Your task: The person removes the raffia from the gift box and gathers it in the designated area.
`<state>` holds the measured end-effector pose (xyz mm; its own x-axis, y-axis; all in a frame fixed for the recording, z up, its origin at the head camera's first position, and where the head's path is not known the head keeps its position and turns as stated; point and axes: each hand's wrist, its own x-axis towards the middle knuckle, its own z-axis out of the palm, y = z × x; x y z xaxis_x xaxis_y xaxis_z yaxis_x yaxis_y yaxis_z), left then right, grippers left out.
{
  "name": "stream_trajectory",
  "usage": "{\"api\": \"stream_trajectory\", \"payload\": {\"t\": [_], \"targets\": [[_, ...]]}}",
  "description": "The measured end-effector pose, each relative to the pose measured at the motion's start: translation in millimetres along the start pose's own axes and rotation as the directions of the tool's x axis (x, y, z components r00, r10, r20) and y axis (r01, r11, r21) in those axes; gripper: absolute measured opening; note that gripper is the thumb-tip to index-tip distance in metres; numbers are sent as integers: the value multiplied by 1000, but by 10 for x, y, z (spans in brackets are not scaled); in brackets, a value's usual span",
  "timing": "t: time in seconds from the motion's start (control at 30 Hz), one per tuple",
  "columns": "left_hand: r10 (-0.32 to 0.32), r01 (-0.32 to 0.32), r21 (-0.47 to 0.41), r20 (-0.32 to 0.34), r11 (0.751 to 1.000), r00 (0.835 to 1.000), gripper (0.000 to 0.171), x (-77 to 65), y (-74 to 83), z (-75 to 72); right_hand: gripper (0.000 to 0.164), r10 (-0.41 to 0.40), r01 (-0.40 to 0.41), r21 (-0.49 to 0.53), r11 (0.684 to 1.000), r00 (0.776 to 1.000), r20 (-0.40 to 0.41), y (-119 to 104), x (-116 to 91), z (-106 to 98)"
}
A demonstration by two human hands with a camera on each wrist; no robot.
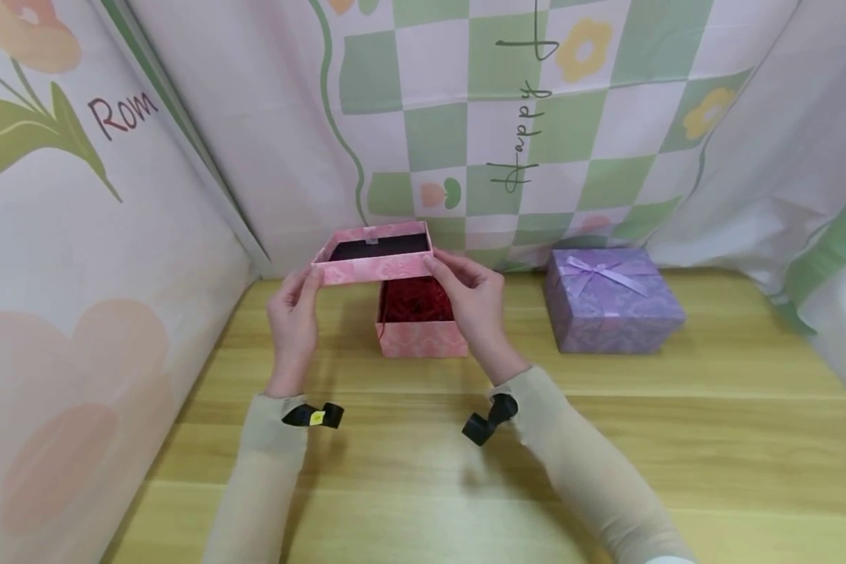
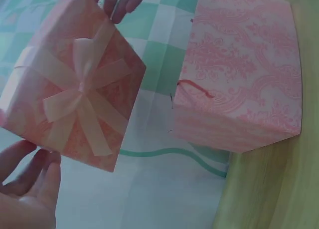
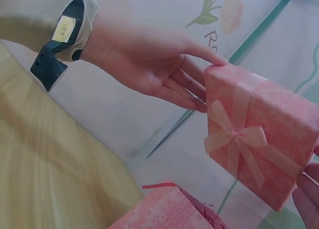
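Observation:
Both hands hold a pink patterned box lid (image 1: 377, 270) by its opposite ends, raised above and a little left of its box. My left hand (image 1: 294, 321) pinches the left end between thumb and fingers; my right hand (image 1: 475, 301) grips the right end. In the head view the lid's dark inside faces me. A pale ribbon bow (image 2: 81, 89) on its top shows in the left wrist view. Beneath stands the pink box (image 1: 423, 340), uncovered, with dark red shredded filling (image 1: 419, 300) inside. A thin red strand (image 2: 195, 87) hangs over the box's edge.
To the right, a purple gift box (image 1: 613, 301) with a lilac bow stands closed on the wooden table (image 1: 409, 486). A checked curtain (image 1: 493, 125) hangs right behind the boxes, and a printed white cloth (image 1: 134, 258) borders the left side.

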<state>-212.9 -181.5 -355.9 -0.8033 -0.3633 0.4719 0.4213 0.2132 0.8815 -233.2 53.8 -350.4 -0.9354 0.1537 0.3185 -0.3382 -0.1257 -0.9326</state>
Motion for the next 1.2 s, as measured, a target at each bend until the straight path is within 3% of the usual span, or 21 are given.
{"api": "stream_trajectory", "payload": {"t": [0.13, 0.3, 0.53, 0.8, 0.93, 1.2], "targets": [[0, 0, -35, 4, 999, 1000, 35, 5, 0, -27, 34, 20, -20, -3, 1000, 1000, -22, -39, 9, 31], [-43, 42, -23, -68, 999, 997, 44, 18, -3, -42, 31, 21, -21, 3, 1000, 1000, -3, -48, 6, 55], [-84, 73, -169, -60, 983, 995, 30, 12, 24, -192, 29, 78, -80, 10, 997, 992, 102, 8, -62, 152], [-52, 53, 18, -38, 998, 998, 32, 32, 49, -424, 33, 87, -77, -65, 995, 983, 165, 21, -128, 389], [-56, 58, 52, -41, 997, 998, 33, 72, 133, -549, 36, 97, -91, -38, 995, 975, 198, -26, -140, 566], [-100, 92, -100, -82, 991, 992, 33, 225, 257, -818, 39, 114, -126, 50, 991, 973, 203, -51, -190, 939]]}}
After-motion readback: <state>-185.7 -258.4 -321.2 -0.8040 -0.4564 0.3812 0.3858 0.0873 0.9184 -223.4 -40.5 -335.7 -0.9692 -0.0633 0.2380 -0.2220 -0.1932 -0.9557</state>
